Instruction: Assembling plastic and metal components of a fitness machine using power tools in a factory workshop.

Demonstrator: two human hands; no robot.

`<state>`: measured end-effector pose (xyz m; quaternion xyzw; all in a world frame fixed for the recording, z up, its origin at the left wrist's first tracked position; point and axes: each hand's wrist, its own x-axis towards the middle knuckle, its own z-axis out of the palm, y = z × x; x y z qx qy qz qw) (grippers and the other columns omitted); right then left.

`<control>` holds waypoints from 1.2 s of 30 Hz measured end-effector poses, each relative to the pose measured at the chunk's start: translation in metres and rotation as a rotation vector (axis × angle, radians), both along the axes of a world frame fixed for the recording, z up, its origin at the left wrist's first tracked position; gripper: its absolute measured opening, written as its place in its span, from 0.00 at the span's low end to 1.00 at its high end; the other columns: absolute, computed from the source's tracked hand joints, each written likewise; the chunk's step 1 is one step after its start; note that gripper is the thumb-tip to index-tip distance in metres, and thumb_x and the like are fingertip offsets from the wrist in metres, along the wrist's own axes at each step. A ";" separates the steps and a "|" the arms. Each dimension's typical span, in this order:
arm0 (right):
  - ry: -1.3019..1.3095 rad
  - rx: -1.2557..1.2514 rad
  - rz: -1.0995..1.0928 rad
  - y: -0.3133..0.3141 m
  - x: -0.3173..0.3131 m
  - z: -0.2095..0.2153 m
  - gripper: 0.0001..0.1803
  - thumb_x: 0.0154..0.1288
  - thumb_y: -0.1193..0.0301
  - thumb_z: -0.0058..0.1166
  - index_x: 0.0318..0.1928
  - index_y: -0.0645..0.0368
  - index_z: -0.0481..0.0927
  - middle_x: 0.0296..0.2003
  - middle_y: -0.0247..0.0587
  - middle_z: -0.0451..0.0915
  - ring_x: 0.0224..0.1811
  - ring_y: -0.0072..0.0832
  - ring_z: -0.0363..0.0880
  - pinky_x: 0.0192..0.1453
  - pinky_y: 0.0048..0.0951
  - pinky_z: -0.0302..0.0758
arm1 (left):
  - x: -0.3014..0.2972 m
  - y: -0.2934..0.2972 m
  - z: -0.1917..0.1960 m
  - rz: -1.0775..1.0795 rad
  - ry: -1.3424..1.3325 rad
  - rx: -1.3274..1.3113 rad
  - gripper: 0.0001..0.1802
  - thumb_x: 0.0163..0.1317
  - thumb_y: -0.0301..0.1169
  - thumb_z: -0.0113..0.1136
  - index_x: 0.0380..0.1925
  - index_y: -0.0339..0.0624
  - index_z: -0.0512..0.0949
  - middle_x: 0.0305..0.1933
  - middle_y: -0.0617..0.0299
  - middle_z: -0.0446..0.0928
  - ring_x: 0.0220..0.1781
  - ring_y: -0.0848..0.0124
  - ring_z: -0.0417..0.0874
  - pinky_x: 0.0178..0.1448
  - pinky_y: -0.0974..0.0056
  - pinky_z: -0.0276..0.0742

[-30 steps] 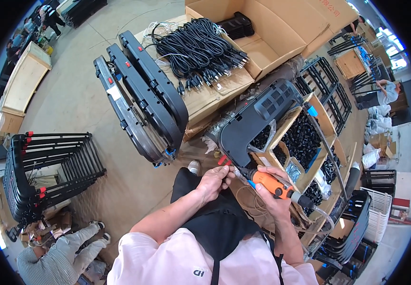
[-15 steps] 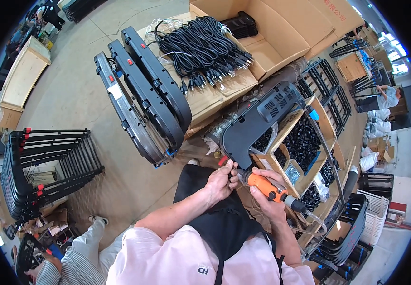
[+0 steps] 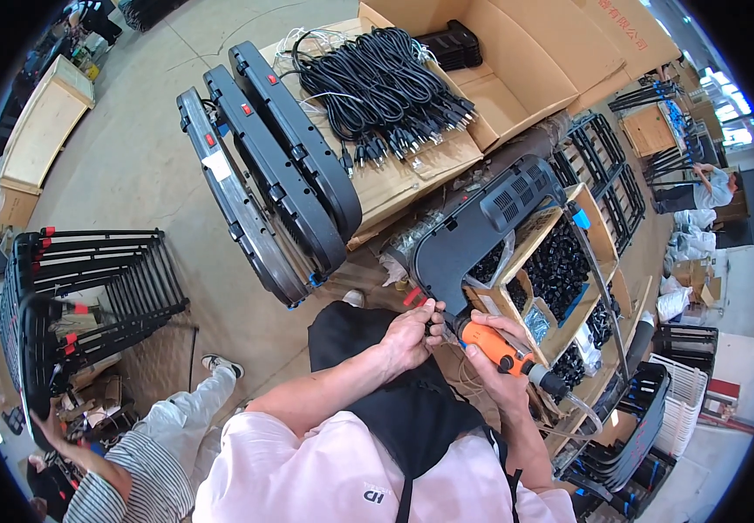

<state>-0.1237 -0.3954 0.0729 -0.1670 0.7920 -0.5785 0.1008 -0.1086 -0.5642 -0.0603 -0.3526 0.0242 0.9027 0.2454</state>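
Note:
My right hand (image 3: 496, 353) is wrapped round an orange pneumatic screwdriver (image 3: 491, 343), with a hose at its rear end. Its front end points left toward my left hand (image 3: 412, 334). There the fingers are curled and pinched together beside the driver's nose; what they hold, if anything, is too small to make out. Just beyond both hands lies a long black plastic housing (image 3: 457, 251) with vent slots and a rounded near end. A red part (image 3: 414, 297) shows next to that end, close to my left fingertips.
Wooden bins of small black parts (image 3: 554, 261) stand right of the housing. Ahead, bundled black power cables (image 3: 385, 91) lie beside an open cardboard box (image 3: 516, 87). Several curved black housings (image 3: 285, 166) lean at left. Lower left, a co-worker (image 3: 146, 458) stands near stacked black frames (image 3: 106, 270).
My hands keep nearly the same pose at the housing's end. At lower left the co-worker has moved, with an arm now reaching up to a black frame. The whole view has shifted slightly.

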 end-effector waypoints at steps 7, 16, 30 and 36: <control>-0.086 -0.103 -0.100 -0.012 -0.001 0.006 0.27 0.66 0.83 0.65 0.64 0.63 0.72 0.62 0.52 0.81 0.68 0.39 0.80 0.77 0.45 0.75 | -0.002 -0.008 0.010 0.065 0.021 0.046 0.14 0.84 0.42 0.53 0.54 0.45 0.77 0.32 0.70 0.72 0.29 0.75 0.69 0.32 0.69 0.67; -0.042 -0.001 -0.085 -0.025 -0.012 0.000 0.28 0.66 0.84 0.66 0.64 0.61 0.74 0.62 0.51 0.80 0.69 0.39 0.80 0.75 0.42 0.76 | -0.006 -0.004 0.006 -0.024 0.050 -0.128 0.18 0.85 0.48 0.50 0.51 0.46 0.78 0.32 0.70 0.73 0.30 0.75 0.71 0.34 0.67 0.69; -0.011 0.150 -0.018 -0.051 -0.042 -0.019 0.18 0.63 0.78 0.71 0.53 0.61 0.82 0.57 0.48 0.87 0.61 0.36 0.87 0.68 0.36 0.82 | 0.014 -0.030 -0.020 -0.196 0.335 -0.295 0.17 0.85 0.38 0.51 0.60 0.41 0.82 0.46 0.64 0.86 0.43 0.75 0.86 0.45 0.68 0.82; 0.004 0.158 -0.012 -0.052 -0.040 -0.017 0.18 0.63 0.78 0.71 0.53 0.60 0.83 0.58 0.48 0.87 0.62 0.36 0.87 0.68 0.35 0.82 | 0.009 -0.036 -0.007 -0.228 0.192 -0.315 0.14 0.84 0.37 0.54 0.57 0.41 0.82 0.42 0.67 0.84 0.40 0.76 0.81 0.45 0.69 0.78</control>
